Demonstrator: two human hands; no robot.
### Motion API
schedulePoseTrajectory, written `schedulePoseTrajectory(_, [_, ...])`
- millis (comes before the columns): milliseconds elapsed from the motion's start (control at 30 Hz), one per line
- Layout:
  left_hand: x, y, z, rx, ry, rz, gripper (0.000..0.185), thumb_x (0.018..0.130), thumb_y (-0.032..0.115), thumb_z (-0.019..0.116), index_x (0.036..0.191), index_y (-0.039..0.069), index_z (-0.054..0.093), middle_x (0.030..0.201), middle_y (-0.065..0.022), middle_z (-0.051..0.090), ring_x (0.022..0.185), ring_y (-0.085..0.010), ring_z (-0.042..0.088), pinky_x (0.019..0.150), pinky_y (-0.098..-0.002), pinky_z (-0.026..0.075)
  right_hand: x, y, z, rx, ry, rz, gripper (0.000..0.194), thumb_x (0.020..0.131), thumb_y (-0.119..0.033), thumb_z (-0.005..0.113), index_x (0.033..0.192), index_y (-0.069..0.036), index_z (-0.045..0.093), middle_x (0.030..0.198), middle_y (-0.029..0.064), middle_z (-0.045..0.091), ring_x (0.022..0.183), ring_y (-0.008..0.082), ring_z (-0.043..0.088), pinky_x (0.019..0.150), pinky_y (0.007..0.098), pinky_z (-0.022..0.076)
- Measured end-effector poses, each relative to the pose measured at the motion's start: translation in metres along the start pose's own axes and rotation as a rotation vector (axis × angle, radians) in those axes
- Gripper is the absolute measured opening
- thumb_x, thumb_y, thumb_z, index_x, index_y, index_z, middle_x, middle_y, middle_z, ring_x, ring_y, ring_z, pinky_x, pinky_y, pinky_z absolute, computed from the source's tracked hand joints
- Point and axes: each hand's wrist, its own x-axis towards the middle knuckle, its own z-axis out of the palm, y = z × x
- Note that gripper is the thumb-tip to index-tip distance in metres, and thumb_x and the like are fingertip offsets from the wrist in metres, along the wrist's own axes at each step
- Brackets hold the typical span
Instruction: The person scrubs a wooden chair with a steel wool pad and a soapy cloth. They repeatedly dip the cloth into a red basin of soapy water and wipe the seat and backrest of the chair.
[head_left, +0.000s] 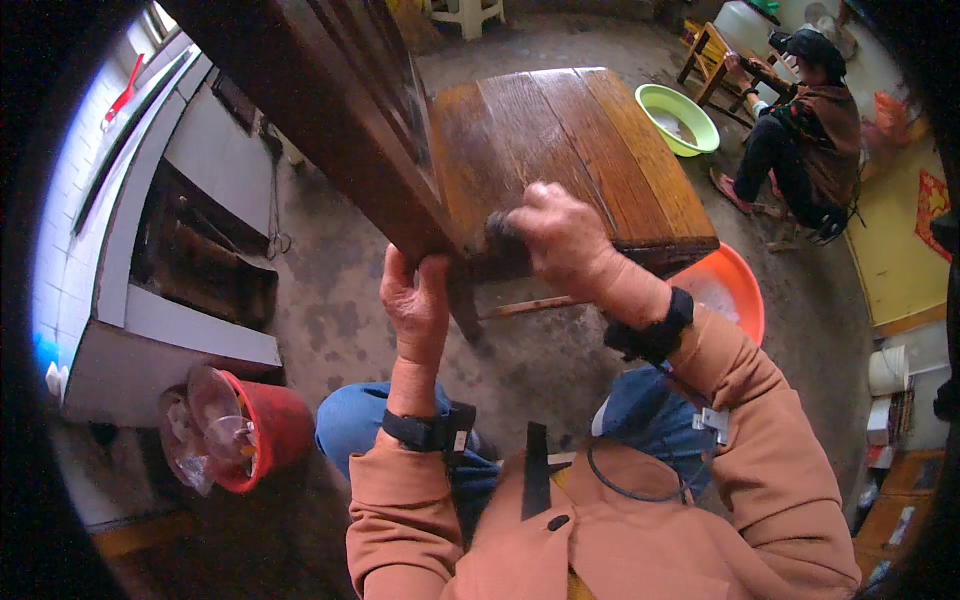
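A dark, slatted wooden furniture frame (352, 127) slants down from the upper left, its lower end close before me. My left hand (416, 300) grips this lower end, thumb on one side and fingers on the other. In my right hand (562, 232) is a dark scrubbing pad (501, 223), held just right of the frame; whether it touches the wood is hard to tell. Behind both hands is a brown plank tabletop (555, 127) with a wet-looking sheen. An orange basin (742, 292) of cloudy, sudsy liquid sits on the floor beyond my right wrist.
A red bucket (281, 420) with clear plastic and litter stands at left, near a tiled stove counter (187, 345). At upper right, a person (817, 135) crouches by a small wooden chair (705, 64) and a green basin (709, 135). A white stool (472, 15) stands at the far end.
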Motion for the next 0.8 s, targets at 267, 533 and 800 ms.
schedulePoseTrajectory(267, [0.001, 0.006, -0.001, 0.033, -0.036, -0.016, 0.028, 0.089, 0.016, 0.055, 0.113, 0.002, 0.053, 0.103, -0.0069, 0.062, 0.095, -0.0151, 0.055, 0.086, -0.0271, 0.042, -0.010, -0.012, 0.017, 0.082, 0.130, -0.058, 0.025, 0.066, -0.011, 0.060, 0.091, -0.011, 0.059, 0.084, 0.0101, 0.051, 0.080, 0.0307, 0.054, 0.063, 0.0406, 0.0477])
schedulePoseTrajectory(533, [-0.001, 0.009, -0.003, 0.027, -0.076, -0.028, 0.031, 0.091, 0.013, 0.053, 0.119, 0.001, 0.049, 0.108, -0.0069, 0.059, 0.098, -0.0143, 0.053, 0.088, -0.0268, 0.041, -0.006, -0.016, 0.010, 0.369, 0.220, -0.005, 0.022, 0.068, -0.006, 0.062, 0.089, -0.009, 0.062, 0.078, 0.0121, 0.053, 0.076, 0.0312, 0.055, 0.063, 0.0396, 0.0466])
schedulePoseTrajectory(800, [0.001, 0.009, -0.007, -0.067, -0.143, -0.095, 0.037, 0.089, 0.004, 0.052, 0.125, 0.001, 0.044, 0.114, -0.0075, 0.057, 0.105, -0.0158, 0.052, 0.094, -0.0281, 0.039, 0.000, -0.052, -0.022, 0.621, 0.392, -0.023, 0.025, 0.070, 0.001, 0.067, 0.094, -0.004, 0.063, 0.085, 0.0146, 0.058, 0.077, 0.0300, 0.058, 0.066, 0.0352, 0.0482])
